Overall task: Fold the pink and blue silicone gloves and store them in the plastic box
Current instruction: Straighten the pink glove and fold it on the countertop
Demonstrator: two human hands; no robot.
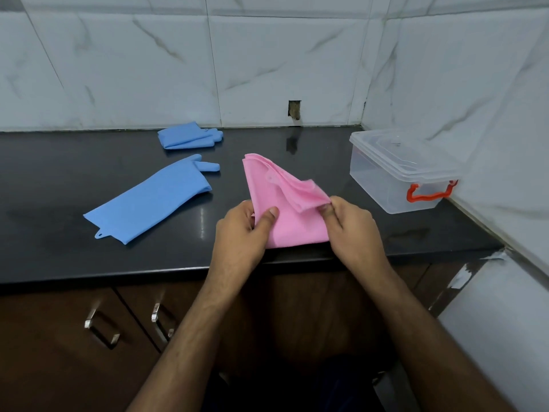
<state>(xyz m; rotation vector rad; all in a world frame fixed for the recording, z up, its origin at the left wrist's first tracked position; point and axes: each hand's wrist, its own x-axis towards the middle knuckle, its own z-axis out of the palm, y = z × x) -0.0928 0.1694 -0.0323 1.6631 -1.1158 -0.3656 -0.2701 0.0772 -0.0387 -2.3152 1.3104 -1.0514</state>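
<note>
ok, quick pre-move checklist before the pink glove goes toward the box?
1. Pink glove held by both hands: left hand, right hand - ok.
2. Pink fold finished: layers loose, part lifted - not ok.
3. Plastic box open: lid sits on top - not ok.
4. Far blue glove folded - ok.
5. Near blue glove folded: lies flat - not ok.
6. Second pink glove within the held layers - cannot tell.

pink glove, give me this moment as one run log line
hands: left and right pinch pink glove mid-fold | blue gloves: one folded, one flat | plastic box: lid on
</note>
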